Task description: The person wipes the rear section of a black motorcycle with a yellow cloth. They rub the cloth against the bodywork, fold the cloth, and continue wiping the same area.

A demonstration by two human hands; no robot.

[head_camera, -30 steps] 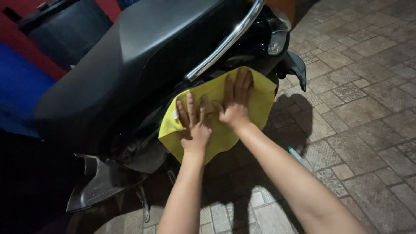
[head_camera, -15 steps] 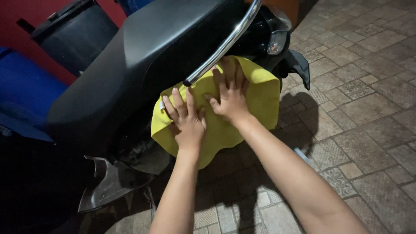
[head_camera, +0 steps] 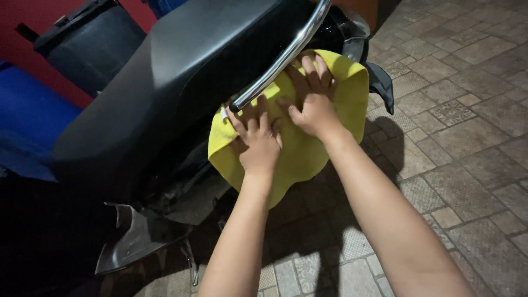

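- While both hands press flat against the side of a motorbike, a yellow cloth (head_camera: 308,148) lies spread between them and the dark side panel just under the seat (head_camera: 181,71).
- The left hand (head_camera: 257,140) lies on the lower left part of the cloth, fingers (head_camera: 250,118) spread wide and flat, gripping nothing, only pushing the cloth against the panel.
- The right hand (head_camera: 313,102) sits higher and just beside the left, its fingers also splayed, the tips reaching up under the chrome grab rail (head_camera: 286,55); it too holds nothing closed in its grasp.
- The cloth hangs loose below the hands, its lower edge dangling free above the paved floor (head_camera: 467,137).
- Since neither hand pinches the cloth, it could slide out from under the palms and drop onto the dusty paving, and grit picked up there might scratch the panel.
- The right fingertips are close to the rail, so a hard upward stroke could jam knuckles against the metal.
- The loose lower flap might catch on the dark mudguard (head_camera: 379,82) behind it, or on the footrest bracket (head_camera: 137,236) lower down, and tug the cloth askew.
- Light is dim, so missed patches on the black panel would be hard to spot.
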